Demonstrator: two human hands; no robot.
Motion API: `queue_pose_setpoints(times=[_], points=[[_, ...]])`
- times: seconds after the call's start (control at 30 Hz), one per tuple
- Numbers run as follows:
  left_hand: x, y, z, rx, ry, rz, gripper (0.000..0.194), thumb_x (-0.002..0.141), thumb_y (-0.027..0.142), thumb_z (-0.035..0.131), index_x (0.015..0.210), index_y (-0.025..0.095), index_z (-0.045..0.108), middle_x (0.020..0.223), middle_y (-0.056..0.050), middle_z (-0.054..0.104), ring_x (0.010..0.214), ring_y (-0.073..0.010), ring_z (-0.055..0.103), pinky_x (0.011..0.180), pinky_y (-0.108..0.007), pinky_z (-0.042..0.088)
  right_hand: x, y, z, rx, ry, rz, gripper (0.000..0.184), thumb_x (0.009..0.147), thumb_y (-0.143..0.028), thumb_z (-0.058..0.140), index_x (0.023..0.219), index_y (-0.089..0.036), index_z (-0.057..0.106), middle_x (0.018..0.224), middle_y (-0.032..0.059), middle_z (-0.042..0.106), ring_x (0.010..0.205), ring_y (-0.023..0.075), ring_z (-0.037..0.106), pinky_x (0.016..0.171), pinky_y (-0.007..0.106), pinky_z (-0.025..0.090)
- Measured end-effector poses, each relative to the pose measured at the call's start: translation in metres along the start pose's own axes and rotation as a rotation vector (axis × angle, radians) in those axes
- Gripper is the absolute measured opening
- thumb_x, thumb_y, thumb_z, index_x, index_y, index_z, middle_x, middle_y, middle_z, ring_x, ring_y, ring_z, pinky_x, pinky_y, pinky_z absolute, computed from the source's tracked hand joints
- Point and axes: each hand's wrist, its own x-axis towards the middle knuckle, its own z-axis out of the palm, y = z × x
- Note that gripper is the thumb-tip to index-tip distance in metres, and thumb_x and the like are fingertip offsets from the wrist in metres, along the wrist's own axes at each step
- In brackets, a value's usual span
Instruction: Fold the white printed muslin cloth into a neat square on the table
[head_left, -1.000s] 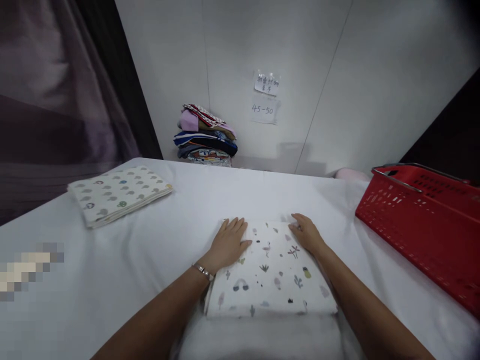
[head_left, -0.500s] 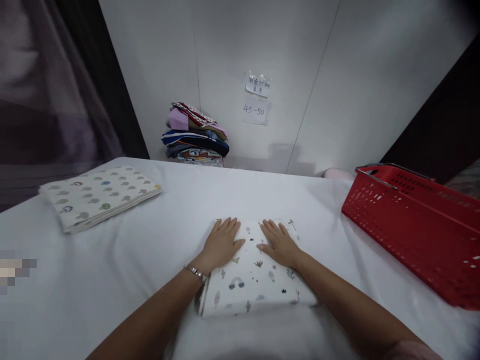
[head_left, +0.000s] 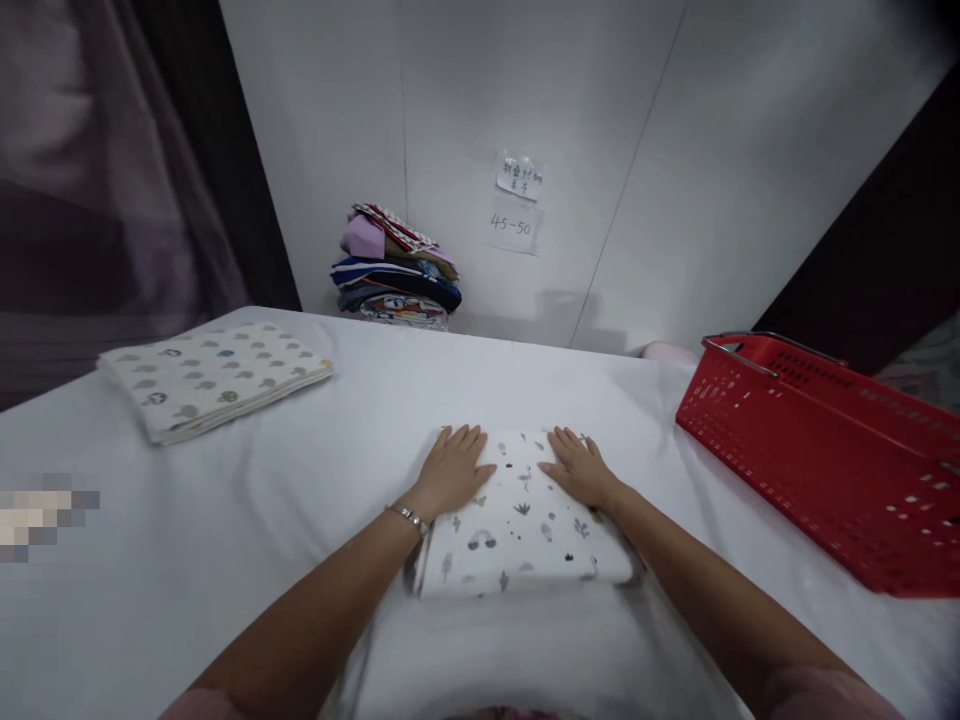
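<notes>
A red basket (head_left: 810, 460) is standing on the right of the white-covered bench (head_left: 367, 405), its perforated side facing inward and its metal handles resting along the rim; that side is hiding most of the interior, so the contents cannot be told.

The folded cloth (head_left: 517, 525) is lying at the near middle of the bench, showing a white ground scattered with small grey, green and black motifs, among them cacti and a rainbow. The left hand (head_left: 452, 472), wearing a bracelet (head_left: 409, 517) at the wrist, is resting flat on its far left corner, fingers spread and released. The right hand (head_left: 583, 472) is lying on the far right part, likewise flat and released.

A second cloth (head_left: 225, 378), also folded, is lying near the left edge, well apart from the hands. Bare white surface is stretching between both cloths, beyond the fingertips to the far edge, and across to the basket. Behind that edge a fabric stack (head_left: 397, 268) is rising by the wall (head_left: 315, 130).
</notes>
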Motion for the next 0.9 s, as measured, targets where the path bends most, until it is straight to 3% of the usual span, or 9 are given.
queue_pose_setpoints(times=[0.1,0.23,0.47,0.6,0.73,0.8,0.9], points=[[0.001,-0.001,0.002,-0.006,0.021,0.013,0.054,0.089,0.046,0.032,0.133,0.016,0.040,0.142,-0.010,0.038,0.133,-0.0246,0.027,0.110,-0.044,0.010,-0.013,-0.016,-0.005,-0.016,0.053,-0.028,0.077,0.087,-0.065,0.019,0.144,-0.013,0.020,0.150,0.0111,0.011,0.138,0.0263,0.005,0.109,0.051,0.006],[0.001,-0.001,0.003,-0.018,0.022,0.007,0.054,0.089,0.046,0.033,0.132,0.016,0.040,0.142,-0.011,0.038,0.133,-0.0247,0.026,0.110,-0.045,0.010,-0.031,-0.032,0.007,0.017,0.046,-0.109,0.074,0.087,-0.064,0.016,0.145,-0.017,0.017,0.151,0.0065,0.011,0.138,0.0232,0.005,0.110,0.049,0.006],[0.002,-0.002,0.001,-0.202,0.023,-0.020,0.052,0.088,0.047,0.036,0.130,0.018,0.043,0.142,-0.009,0.038,0.134,-0.0246,0.024,0.111,-0.045,0.007,-0.033,-0.031,0.018,0.031,0.031,-0.102,0.074,0.088,-0.064,0.017,0.144,-0.016,0.020,0.151,0.0055,0.011,0.138,0.0218,0.005,0.110,0.048,0.005],[0.004,-0.009,-0.009,-0.469,0.032,-0.146,0.047,0.089,0.043,0.034,0.128,0.019,0.046,0.142,-0.006,0.038,0.135,-0.0203,0.025,0.111,-0.039,0.012,-0.032,-0.031,0.020,0.014,0.040,-0.099,0.071,0.088,-0.062,0.020,0.144,-0.017,0.021,0.150,0.0055,0.012,0.138,0.0232,0.007,0.110,0.049,0.008],[-0.008,-0.021,-0.028,-0.516,0.124,-0.292,0.045,0.089,0.041,0.033,0.123,0.017,0.049,0.140,-0.007,0.041,0.129,-0.0182,0.034,0.105,-0.030,0.027,-0.032,-0.031,0.022,0.008,0.041,-0.096,0.069,0.089,-0.060,0.020,0.144,-0.017,0.021,0.150,0.0054,0.013,0.138,0.0230,0.007,0.110,0.049,0.008],[-0.022,-0.026,-0.036,-0.523,0.172,-0.392,0.042,0.088,0.041,0.034,0.115,0.016,0.054,0.128,-0.009,0.053,0.116,-0.0194,0.048,0.096,-0.031,0.036,-0.033,-0.031,0.018,0.020,0.012,-0.089,0.071,0.088,-0.061,0.020,0.144,-0.016,0.020,0.151,0.0050,0.010,0.138,0.0227,0.006,0.110,0.048,0.007],[-0.048,-0.028,-0.041,-0.542,0.193,-0.519,0.035,0.083,0.045,0.040,0.092,0.017,0.059,0.096,-0.007,0.066,0.085,-0.0196,0.060,0.073,-0.030,0.044,-0.033,-0.034,0.006,0.074,-0.063,-0.069,0.073,0.088,-0.061,0.023,0.143,-0.015,0.022,0.151,0.0060,0.009,0.138,0.0240,0.005,0.110,0.048,0.007]])
